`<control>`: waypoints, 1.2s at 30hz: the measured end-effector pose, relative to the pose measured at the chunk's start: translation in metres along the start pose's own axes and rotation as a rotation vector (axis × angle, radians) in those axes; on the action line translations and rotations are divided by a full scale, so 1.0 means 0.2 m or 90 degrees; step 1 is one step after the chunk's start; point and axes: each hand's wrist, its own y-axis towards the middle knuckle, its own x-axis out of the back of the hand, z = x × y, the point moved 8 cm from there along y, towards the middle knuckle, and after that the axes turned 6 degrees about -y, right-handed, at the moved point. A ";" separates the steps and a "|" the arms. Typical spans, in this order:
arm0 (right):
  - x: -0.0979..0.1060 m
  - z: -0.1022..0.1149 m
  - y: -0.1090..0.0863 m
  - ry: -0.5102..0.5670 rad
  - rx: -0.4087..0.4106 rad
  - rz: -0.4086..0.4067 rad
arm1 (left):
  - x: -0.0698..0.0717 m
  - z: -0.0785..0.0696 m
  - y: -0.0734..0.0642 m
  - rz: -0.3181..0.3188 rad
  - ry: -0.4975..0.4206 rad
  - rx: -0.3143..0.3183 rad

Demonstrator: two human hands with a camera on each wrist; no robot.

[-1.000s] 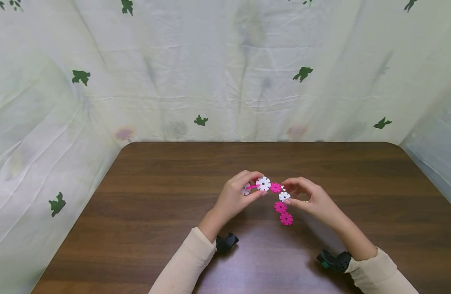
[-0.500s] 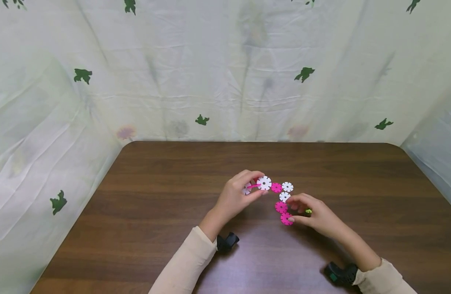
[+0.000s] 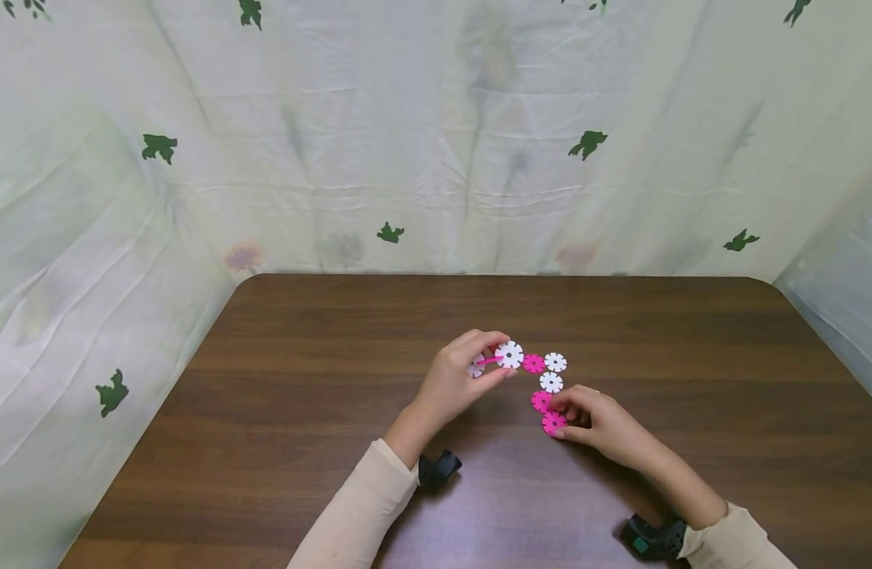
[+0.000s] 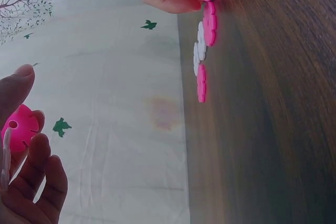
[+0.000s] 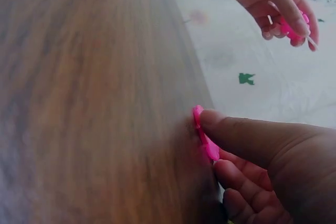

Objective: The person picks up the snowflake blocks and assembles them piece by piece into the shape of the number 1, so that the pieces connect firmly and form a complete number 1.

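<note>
My left hand (image 3: 450, 375) pinches a small joined piece of notched plastic discs above the table; a white disc (image 3: 509, 355) faces the head camera. A pink disc (image 4: 22, 128) of that piece shows between the fingers in the left wrist view. Loose discs lie flat on the table to its right: a pink disc (image 3: 533, 363), two white discs (image 3: 555, 362), a pink disc (image 3: 540, 401) and the nearest pink disc (image 3: 553, 423). My right hand (image 3: 607, 427) has its thumb and fingertips around the edge of that nearest pink disc (image 5: 211, 148), partly covering it.
The brown wooden table (image 3: 322, 442) reaches back to a pale cloth backdrop (image 3: 436, 158) with green leaf-like shapes. Black wrist devices, one on the left (image 3: 439, 469) and one on the right (image 3: 652, 537), sit at the cuffs.
My right hand has left the white discs and come nearer, down to the nearest pink disc. A yellow-green bit seen by its palm is now almost hidden. The left hand stays in place.
</note>
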 end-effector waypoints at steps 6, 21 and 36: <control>0.00 0.02 0.00 -0.015 0.013 0.005 | 0.00 0.00 0.00 0.001 0.003 -0.002; 0.04 0.06 0.01 0.048 0.010 0.052 | 0.00 0.00 0.00 -0.001 0.001 0.004; 0.29 0.16 0.11 0.035 0.015 -0.120 | 0.01 0.00 0.00 0.001 0.000 0.010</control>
